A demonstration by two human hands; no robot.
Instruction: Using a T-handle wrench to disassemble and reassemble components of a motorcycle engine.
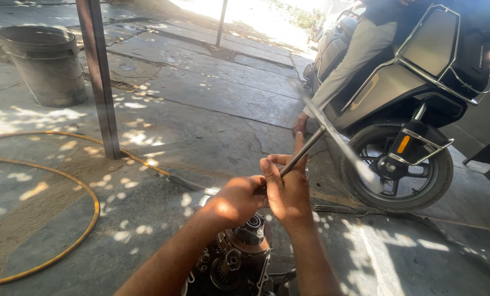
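Steel, thin and grey, was what both hands were closed on: a T-handled rod (pixel 310 143) that rose from the fists up and to the right, with a blurred crossbar at its top. In the head view, the only one, the right hand (pixel 286 189) was wrapped round the lower shaft, thumb laid along it and pointing up, fingers curled tight. The left hand (pixel 239 198) sat just beside it on the left, touching it, its fingers folded in toward the same shaft; where exactly they met the rod was hidden behind the knuckles. Both forearms came up from the bottom edge of the picture.

Directly below the hands lay an oily engine assembly (pixel 239 257), dark metal with a copper-coloured round part and a toothed gear showing at its top. The rod's lower end was hidden by the hands, so whether it touched the engine could not be told.

All of it sat on a grey stone-slab floor (pixel 201 109) dappled with sun. A yellow hose (pixel 86 189) curved across the left side, passing near a dark steel post (pixel 99 77). A grey bucket (pixel 44 63) stood well apart at the upper left. To the right, near the hands, was a scooter (pixel 404 93) with a black rear wheel, and another person's trousered leg (pixel 349 60) rested against it.
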